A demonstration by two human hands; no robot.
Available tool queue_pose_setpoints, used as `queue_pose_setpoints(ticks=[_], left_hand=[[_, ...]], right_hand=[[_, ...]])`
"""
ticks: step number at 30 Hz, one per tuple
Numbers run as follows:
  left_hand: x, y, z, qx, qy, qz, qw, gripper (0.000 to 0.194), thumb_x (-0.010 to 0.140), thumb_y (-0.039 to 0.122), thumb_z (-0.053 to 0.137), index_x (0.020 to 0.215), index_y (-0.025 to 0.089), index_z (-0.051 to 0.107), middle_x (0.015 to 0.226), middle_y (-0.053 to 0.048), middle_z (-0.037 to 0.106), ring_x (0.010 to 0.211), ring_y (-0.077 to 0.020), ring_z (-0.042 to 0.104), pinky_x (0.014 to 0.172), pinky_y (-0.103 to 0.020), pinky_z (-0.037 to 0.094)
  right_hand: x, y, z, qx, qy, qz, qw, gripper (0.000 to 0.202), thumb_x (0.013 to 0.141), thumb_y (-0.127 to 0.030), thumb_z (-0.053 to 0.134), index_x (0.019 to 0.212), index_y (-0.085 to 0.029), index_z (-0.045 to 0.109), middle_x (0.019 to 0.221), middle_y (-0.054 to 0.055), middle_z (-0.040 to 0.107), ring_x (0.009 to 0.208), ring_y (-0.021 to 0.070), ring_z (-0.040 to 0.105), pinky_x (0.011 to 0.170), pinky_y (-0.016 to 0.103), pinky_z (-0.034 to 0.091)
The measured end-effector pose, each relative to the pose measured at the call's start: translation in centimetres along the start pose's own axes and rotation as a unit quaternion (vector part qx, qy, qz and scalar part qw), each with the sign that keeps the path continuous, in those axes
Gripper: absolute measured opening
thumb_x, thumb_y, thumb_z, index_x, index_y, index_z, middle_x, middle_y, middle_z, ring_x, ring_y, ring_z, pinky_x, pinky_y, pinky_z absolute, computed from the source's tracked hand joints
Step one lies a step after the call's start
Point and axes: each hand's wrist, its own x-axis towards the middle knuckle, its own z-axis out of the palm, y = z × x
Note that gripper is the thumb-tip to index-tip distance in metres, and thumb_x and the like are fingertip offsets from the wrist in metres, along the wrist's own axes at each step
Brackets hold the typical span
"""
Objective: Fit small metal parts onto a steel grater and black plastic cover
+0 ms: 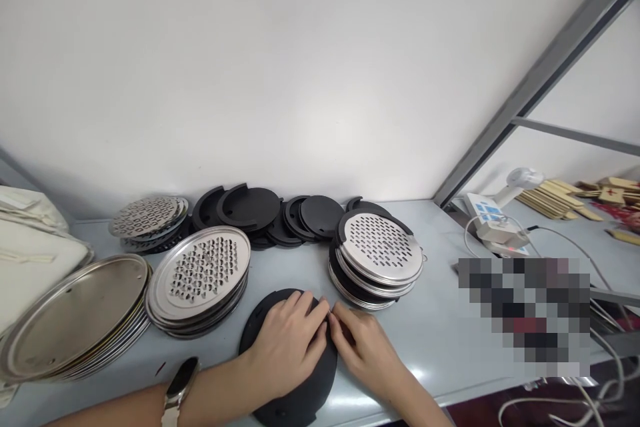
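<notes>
A black plastic disc (pixel 305 390) lies near the front edge of the table, partly covered by my hands. My left hand (pixel 290 343) rests across it, fingers bent and closed at its right rim. From the other side my right hand (pixel 363 350) pinches that same rim, its fingertips meeting those of the left. Whatever small part sits between the fingertips is hidden. Just behind my right hand stands a stack of round metal grater plates (pixel 385 250) with black holders. To the left is another stack of grater plates (pixel 205 273).
Several black round holders (pixel 255 207) lean along the wall. Perforated discs (pixel 147 217) and large smooth metal discs (pixel 75 320) are piled at left. On the right are a metal frame post (pixel 480 140), a white scanner (pixel 523 180), cables and wooden pieces (pixel 555 199).
</notes>
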Motion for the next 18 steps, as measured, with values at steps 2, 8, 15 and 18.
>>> queue_pose_setpoints(ticks=[2,8,15,18], left_hand=[[-0.04,0.02,-0.06,0.001,-0.004,-0.002,1.000,0.026,0.092,0.019,0.042,0.117,0.022,0.048,0.095,-0.004,0.055,0.086,-0.0226,0.054,0.070,-0.037,0.046],[0.01,0.16,-0.25,-0.006,-0.014,-0.001,1.000,0.018,0.092,0.019,0.042,0.108,0.022,0.050,0.092,-0.004,0.053,0.084,-0.0221,0.053,0.069,-0.035,0.044],[0.10,0.16,-0.19,0.001,-0.010,-0.003,1.000,0.014,0.092,0.018,0.042,0.104,0.021,0.049,0.091,-0.004,0.053,0.082,-0.0218,0.052,0.067,-0.034,0.043],[0.07,0.03,-0.14,0.001,-0.012,0.000,1.000,0.016,0.091,0.019,0.043,0.106,0.021,0.048,0.092,-0.004,0.053,0.083,-0.0219,0.052,0.067,-0.035,0.043]], right_hand=[[-0.03,0.01,0.01,0.000,0.001,0.000,1.000,0.022,0.098,-0.026,0.033,0.077,-0.022,0.040,0.063,-0.002,0.050,0.056,0.0142,0.047,0.055,0.026,0.031],[-0.12,0.28,0.06,-0.006,-0.011,-0.008,1.000,0.023,0.099,-0.026,0.032,0.078,-0.021,0.041,0.066,0.000,0.053,0.058,0.0148,0.050,0.057,0.027,0.032],[-0.25,0.63,0.11,-0.016,-0.008,0.005,1.000,0.025,0.100,-0.027,0.028,0.079,-0.021,0.041,0.067,0.000,0.051,0.060,0.0158,0.050,0.058,0.027,0.031],[-0.30,0.64,0.05,-0.002,-0.009,0.008,1.000,0.027,0.101,-0.028,0.028,0.077,-0.021,0.039,0.066,0.000,0.050,0.059,0.0152,0.049,0.058,0.027,0.031]])
